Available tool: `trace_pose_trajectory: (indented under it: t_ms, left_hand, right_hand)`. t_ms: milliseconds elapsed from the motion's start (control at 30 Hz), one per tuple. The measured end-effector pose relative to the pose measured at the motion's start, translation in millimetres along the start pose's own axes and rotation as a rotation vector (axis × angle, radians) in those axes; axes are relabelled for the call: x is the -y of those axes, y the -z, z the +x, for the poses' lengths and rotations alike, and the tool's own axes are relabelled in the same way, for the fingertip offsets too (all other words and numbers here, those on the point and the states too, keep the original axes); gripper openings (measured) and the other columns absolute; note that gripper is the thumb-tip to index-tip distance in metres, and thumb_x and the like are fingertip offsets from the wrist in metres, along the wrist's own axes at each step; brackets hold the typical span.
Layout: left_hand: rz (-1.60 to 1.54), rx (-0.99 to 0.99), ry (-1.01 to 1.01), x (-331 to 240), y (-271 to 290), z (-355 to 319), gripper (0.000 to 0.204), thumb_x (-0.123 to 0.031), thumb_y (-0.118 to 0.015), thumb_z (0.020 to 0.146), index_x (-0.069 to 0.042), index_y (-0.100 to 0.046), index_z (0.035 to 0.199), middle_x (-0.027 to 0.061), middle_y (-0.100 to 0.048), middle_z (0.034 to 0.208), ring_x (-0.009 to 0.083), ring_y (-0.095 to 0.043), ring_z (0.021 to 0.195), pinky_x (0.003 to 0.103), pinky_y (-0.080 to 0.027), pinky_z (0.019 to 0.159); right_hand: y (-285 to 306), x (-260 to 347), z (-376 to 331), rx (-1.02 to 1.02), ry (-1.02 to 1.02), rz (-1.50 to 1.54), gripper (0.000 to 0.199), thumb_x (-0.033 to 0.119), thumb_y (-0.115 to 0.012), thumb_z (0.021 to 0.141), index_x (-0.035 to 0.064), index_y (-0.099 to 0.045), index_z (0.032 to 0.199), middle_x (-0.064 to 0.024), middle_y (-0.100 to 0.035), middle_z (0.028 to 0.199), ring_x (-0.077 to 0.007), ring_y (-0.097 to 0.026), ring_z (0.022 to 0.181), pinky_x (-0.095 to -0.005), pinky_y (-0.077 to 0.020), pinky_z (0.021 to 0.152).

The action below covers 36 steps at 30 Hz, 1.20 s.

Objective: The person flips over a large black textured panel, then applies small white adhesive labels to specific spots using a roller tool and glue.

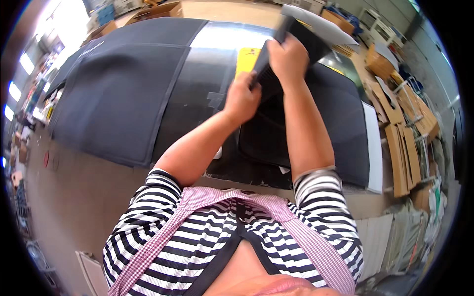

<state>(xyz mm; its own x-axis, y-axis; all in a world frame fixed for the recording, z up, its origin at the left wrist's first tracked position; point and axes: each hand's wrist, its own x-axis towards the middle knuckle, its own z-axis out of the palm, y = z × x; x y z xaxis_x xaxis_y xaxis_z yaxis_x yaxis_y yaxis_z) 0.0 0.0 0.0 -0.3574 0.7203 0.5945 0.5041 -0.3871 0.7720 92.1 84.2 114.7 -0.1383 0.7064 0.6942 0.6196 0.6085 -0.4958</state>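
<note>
1. One large black padded mat, with a stitched seam, is spread over the far left of our dark tabletop and hangs past its near edge
2. Just beside our left forearm we see part of a small white round object, mostly hidden
3. Our left hand has its fingers curled round the lower end of a dark flat panel, thumb pressed on it
4. Beyond that hand a yellow sheet lies partly behind the panel
5. The panel, blurred, is tilted between our two hands above the table
6. Our right hand grips its upper part, fingers bent; we cannot tell exactly how the fingertips sit
7. Farther right lie a second black mat, a white sheet and, beyond the table, flat cardboard pieces
</note>
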Motion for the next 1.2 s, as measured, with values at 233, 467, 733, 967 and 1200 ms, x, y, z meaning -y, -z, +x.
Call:
trace_pose_trajectory:
  t_ms: [233, 467, 733, 967, 1200]
  left_hand:
    - [-0.453, -0.426, 0.071, 69.1, 86.3, -40.5, 0.031, -0.016, -0.061, 0.097, 0.003, -0.058, 0.121, 0.0129, -0.065, 0.107, 0.0252, -0.061, 0.101, 0.04, -0.049, 0.093]
    - [-0.536, -0.299, 0.928, 149.2, 150.8, -143.9, 0.031, -0.016, -0.063, 0.101, -0.001, -0.052, 0.125, 0.0117, -0.063, 0.111, 0.0228, -0.065, 0.095, 0.042, -0.057, 0.087]
    - [-0.707, -0.171, 1.341, 204.6, 189.0, -171.9, 0.024, -0.029, -0.06, 0.104, -0.005, -0.06, 0.106, 0.0092, -0.065, 0.102, 0.0248, -0.065, 0.095, 0.042, -0.057, 0.09]
    - [-0.77, -0.35, 1.279, 210.9, 163.2, -173.0, 0.013, -0.018, -0.066, 0.099, -0.009, -0.056, 0.098, 0.0039, -0.062, 0.092, 0.0185, -0.062, 0.083, 0.034, -0.057, 0.076]
    - [-0.797, -0.404, 1.239, 184.7, 167.2, -148.2, 0.011, -0.012, -0.066, 0.098, -0.008, -0.056, 0.096, 0.004, -0.062, 0.088, 0.016, -0.062, 0.077, 0.028, -0.058, 0.064]
  right_hand:
    - [-85.6, 132.5, -48.5, 0.387, 0.426, 0.413, 0.053, 0.041, -0.078, 0.083, -0.0004, -0.069, 0.114, -0.0213, -0.068, 0.106, -0.0403, -0.066, 0.099, -0.0466, -0.0534, 0.084]
    - [-31.8, 7.4, -256.4, 1.463, -0.213, 1.016, 0.056, 0.02, -0.072, 0.092, 0.0035, -0.055, 0.143, -0.0156, -0.064, 0.133, -0.0225, -0.063, 0.121, -0.0365, -0.0503, 0.104]
    - [89.4, -187.8, -415.0, -0.098, -1.501, 0.776, 0.05, 0.03, -0.065, 0.1, 0.0003, -0.049, 0.136, -0.0171, -0.066, 0.114, -0.0273, -0.068, 0.098, -0.0359, -0.056, 0.084]
    - [114.4, -241.9, -413.8, -0.512, -1.572, 0.812, 0.087, 0.047, -0.077, 0.089, -0.0082, -0.034, 0.141, -0.0196, -0.063, 0.11, -0.0298, -0.068, 0.098, -0.0369, -0.0572, 0.084]
    - [114.8, -270.9, -404.9, -0.409, -1.541, 0.783, 0.042, 0.041, -0.073, 0.094, 0.0027, -0.057, 0.106, -0.0078, -0.068, 0.084, -0.0194, -0.07, 0.075, -0.031, -0.057, 0.065]
